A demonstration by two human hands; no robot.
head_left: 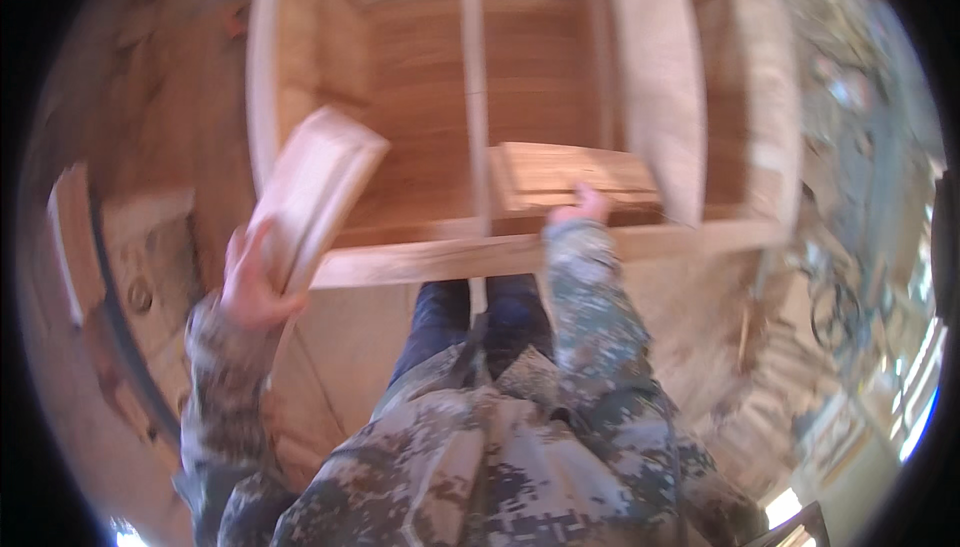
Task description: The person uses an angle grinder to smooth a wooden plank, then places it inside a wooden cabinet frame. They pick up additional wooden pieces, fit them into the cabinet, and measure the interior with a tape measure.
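1. A person in a camouflage jacket [480, 467] and dark blue trousers stands bent over a large open wooden cabinet frame [520, 247] of pale unfinished timber, seen from above.
2. The left hand [250, 282] grips the lower end of a flat wooden panel [315, 192], fingers curled around its edge and thumb along the near side. The panel is tilted, its top end leaning toward the cabinet's left wall (the picture is blurred here, so I cannot tell if it touches the wall).
3. The right hand [578, 209] reaches over the cabinet's front rail and rests on the near edge of a second wooden panel [570, 175] lying flat inside the frame. Only the back of the hand and knuckles show, so whether the fingers pinch the panel or merely press on it cannot be told.
4. A thin upright divider strip [473, 97] runs down the middle of the cabinet, just left of the flat panel.
5. A broad pale board [660, 77] stands on the flat panel's right.
6. Off to the right lies a cluttered workshop floor [850, 277] (too blurred to make out).
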